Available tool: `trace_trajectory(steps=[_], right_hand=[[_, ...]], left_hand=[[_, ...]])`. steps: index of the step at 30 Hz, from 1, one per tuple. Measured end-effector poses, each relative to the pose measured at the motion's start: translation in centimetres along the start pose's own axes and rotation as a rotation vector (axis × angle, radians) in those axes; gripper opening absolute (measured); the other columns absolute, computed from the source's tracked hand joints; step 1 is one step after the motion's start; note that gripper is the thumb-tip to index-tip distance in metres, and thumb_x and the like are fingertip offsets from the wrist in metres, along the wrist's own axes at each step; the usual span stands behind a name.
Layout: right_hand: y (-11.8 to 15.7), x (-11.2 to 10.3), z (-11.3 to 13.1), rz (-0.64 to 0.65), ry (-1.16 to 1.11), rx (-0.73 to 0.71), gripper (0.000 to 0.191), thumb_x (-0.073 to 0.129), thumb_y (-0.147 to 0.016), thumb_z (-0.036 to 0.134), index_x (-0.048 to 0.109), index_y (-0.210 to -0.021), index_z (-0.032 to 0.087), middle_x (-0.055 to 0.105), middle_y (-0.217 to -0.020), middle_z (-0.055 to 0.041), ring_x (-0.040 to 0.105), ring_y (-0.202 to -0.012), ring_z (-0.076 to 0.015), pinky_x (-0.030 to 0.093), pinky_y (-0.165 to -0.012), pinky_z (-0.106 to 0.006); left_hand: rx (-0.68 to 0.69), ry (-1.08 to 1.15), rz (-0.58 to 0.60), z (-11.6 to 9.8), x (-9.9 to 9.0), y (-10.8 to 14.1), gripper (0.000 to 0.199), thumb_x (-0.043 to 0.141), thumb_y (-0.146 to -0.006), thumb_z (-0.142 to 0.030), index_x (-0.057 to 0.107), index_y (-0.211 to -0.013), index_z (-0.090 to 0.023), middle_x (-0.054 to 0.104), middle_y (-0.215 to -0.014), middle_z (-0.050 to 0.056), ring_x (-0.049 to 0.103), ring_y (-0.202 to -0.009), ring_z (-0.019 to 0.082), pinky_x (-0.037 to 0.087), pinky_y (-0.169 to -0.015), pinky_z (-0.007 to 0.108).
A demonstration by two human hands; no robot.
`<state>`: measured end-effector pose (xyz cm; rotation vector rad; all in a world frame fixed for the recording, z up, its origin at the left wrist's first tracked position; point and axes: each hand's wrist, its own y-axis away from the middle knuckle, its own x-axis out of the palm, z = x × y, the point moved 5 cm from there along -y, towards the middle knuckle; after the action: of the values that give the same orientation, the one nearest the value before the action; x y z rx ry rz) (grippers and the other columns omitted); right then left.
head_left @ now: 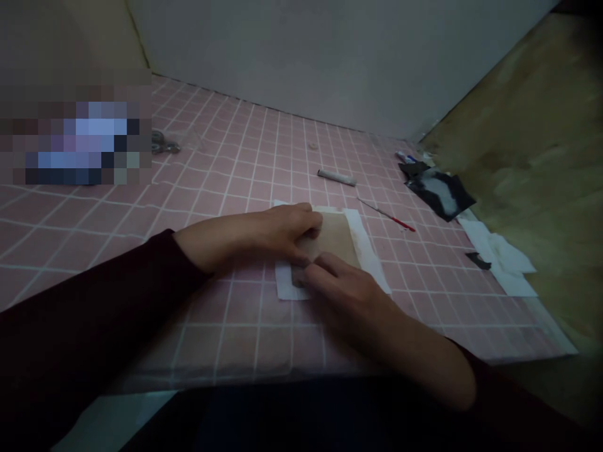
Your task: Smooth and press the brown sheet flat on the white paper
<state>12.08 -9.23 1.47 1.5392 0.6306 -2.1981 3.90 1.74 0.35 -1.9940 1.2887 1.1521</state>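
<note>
On a white paper sheet lies a tan, flat piece, partly covered by both hands. My left hand rests over its left side with fingers curled, its thumb reaching toward the right fingertips. My right hand is closed in a pinch at the near part of the piece. What either hand pinches is too dim and hidden to make out. A small dark grey patch shows beside the right fingertips, over the white paper.
The pink checked tablecloth holds a grey tube-like stick and a red-handled thin tool. Black sheet pieces and white papers lie along the right wall. Scissors lie at the far left, near a blurred-out patch.
</note>
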Motion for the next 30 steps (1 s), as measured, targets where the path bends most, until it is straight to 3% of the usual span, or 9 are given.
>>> trace_trajectory(steps=[4,9,12,15,21,26,30], right_hand=[[0.4,-0.1,-0.6,0.031,0.057,0.068,0.015,0.042,-0.086,0.008,0.055,-0.088,0.015,0.047,-0.079,-0.0015,0.041,-0.06,-0.0109,0.036,-0.056,-0.023],[-0.8,0.4,0.6,-0.029,0.043,-0.057,0.018,0.039,-0.084,0.006,0.052,-0.077,0.016,0.049,-0.077,-0.0028,0.041,-0.064,-0.0127,0.037,-0.059,-0.025],[0.1,0.2,-0.5,-0.003,-0.008,0.014,0.014,0.042,-0.085,0.007,0.053,-0.089,0.015,0.049,-0.082,-0.0029,0.043,-0.066,-0.0122,0.039,-0.061,-0.025],[0.9,-0.1,-1.3,0.018,0.026,0.093,0.015,0.044,-0.084,0.006,0.053,-0.088,0.016,0.048,-0.081,-0.0022,0.042,-0.062,-0.011,0.039,-0.058,-0.024],[0.0,0.4,0.5,-0.009,-0.01,-0.06,0.021,0.038,-0.087,0.006,0.058,-0.085,0.013,0.054,-0.084,-0.0063,0.047,-0.07,-0.0136,0.043,-0.064,-0.025],[1.3,-0.2,-1.3,0.034,0.042,0.068,0.018,0.042,-0.086,0.006,0.058,-0.088,0.015,0.051,-0.084,-0.0044,0.046,-0.065,-0.0122,0.041,-0.059,-0.024],[0.7,0.1,-0.3,0.0,0.033,0.006,0.017,0.043,-0.086,0.007,0.057,-0.091,0.014,0.05,-0.081,-0.0036,0.044,-0.064,-0.0121,0.041,-0.061,-0.024]], left_hand=[[0.015,-0.002,0.015,0.1,0.2,-0.1,0.034,0.061,-0.068,-0.04,0.05,-0.094,-0.021,0.049,-0.096,0.001,0.047,-0.075,0.012,0.037,-0.063,0.024],[-0.025,-0.013,-0.025,0.0,0.1,0.1,0.021,0.057,-0.072,-0.033,0.049,-0.087,-0.019,0.05,-0.09,0.001,0.044,-0.069,0.01,0.034,-0.059,0.023],[-0.001,-0.004,-0.004,0.0,0.2,0.1,0.027,0.059,-0.071,-0.036,0.05,-0.091,-0.02,0.049,-0.094,0.001,0.046,-0.073,0.01,0.035,-0.061,0.023],[0.018,0.005,0.018,0.2,0.3,0.0,0.035,0.062,-0.069,-0.042,0.05,-0.095,-0.021,0.048,-0.097,0.001,0.047,-0.076,0.011,0.037,-0.063,0.024],[0.01,-0.012,-0.008,0.2,0.1,0.1,0.027,0.059,-0.072,-0.035,0.051,-0.093,-0.02,0.05,-0.095,0.001,0.047,-0.075,0.011,0.037,-0.063,0.024],[0.008,-0.003,0.016,0.1,0.2,-0.1,0.036,0.063,-0.068,-0.041,0.05,-0.094,-0.02,0.049,-0.096,0.001,0.047,-0.075,0.011,0.037,-0.062,0.024],[0.0,-0.018,-0.004,0.1,0.2,0.0,0.03,0.061,-0.069,-0.037,0.05,-0.092,-0.02,0.05,-0.094,0.001,0.046,-0.073,0.011,0.036,-0.061,0.024]])
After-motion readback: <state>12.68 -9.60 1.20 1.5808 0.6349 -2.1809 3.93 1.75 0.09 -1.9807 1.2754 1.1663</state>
